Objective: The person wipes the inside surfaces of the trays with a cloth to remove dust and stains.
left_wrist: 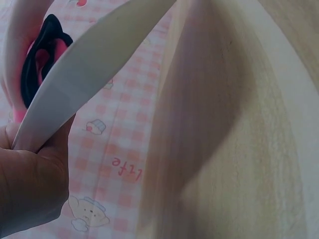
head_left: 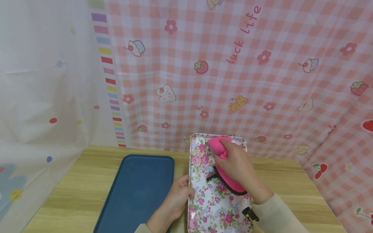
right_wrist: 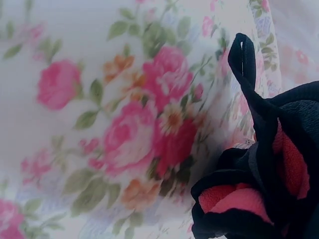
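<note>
A white tray with pink flowers [head_left: 202, 200] is tilted up off the table in the head view. My left hand [head_left: 178, 196] grips its left edge, and the left wrist view shows the thumb and fingers on both sides of the tray's pale rim [left_wrist: 84, 74]. Bunched in my right hand [head_left: 238, 165] is a bright pink cloth [head_left: 218, 145] with black edging, held against the tray's upper part. In the right wrist view the cloth's folds [right_wrist: 239, 201] and black hanging loop lie close over the flowered surface. The right fingertips are partly hidden by cloth.
A dark blue rectangular tray [head_left: 140, 191] lies flat on the wooden table [head_left: 73, 191], left of the flowered one. Behind the table hangs a pink checked curtain [head_left: 180, 77]. A white curtain [head_left: 43, 87] hangs at the left, and checked fabric also closes off the right side.
</note>
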Demonstrator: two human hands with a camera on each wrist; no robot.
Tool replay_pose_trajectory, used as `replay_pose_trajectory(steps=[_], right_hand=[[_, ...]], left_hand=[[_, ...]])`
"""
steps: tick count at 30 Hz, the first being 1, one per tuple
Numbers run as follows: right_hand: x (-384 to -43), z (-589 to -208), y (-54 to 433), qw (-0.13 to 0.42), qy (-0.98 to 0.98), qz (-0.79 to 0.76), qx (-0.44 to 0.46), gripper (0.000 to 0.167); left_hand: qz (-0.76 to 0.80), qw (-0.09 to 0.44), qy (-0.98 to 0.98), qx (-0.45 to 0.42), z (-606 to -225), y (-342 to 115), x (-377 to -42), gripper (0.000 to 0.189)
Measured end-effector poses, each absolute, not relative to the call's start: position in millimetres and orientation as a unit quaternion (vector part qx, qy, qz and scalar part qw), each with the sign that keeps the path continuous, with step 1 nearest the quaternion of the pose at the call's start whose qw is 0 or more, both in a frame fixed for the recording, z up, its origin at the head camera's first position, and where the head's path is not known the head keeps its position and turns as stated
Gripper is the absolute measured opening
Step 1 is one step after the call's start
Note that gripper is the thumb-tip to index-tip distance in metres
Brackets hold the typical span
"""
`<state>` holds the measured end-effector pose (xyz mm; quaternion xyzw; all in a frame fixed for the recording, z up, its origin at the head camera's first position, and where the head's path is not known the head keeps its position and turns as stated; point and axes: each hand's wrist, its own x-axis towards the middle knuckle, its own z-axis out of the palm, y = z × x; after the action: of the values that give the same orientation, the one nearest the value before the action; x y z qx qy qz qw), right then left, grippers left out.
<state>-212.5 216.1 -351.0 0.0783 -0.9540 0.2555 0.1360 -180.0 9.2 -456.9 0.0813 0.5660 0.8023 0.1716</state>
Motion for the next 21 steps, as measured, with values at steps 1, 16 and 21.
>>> replay_pose_trajectory(steps=[1,16,21], right_hand=[[-212.3,-350.4,213.8,0.134,-0.954,0.256,0.080,0.064],[-214.7,-349.2,182.8,0.174,-0.942,0.239,0.160,0.066],[-216.5,-349.4,182.3,0.188,-0.939,0.226,0.179,0.066]], left_hand=[[0.803,0.171,0.565,0.082,-456.8,9.5,-180.0,0.075],[0.807,0.172,0.557,0.094,-458.4,10.7,-178.8,0.071],[0.807,0.173,0.557,0.092,-457.7,11.6,-178.8,0.071]])
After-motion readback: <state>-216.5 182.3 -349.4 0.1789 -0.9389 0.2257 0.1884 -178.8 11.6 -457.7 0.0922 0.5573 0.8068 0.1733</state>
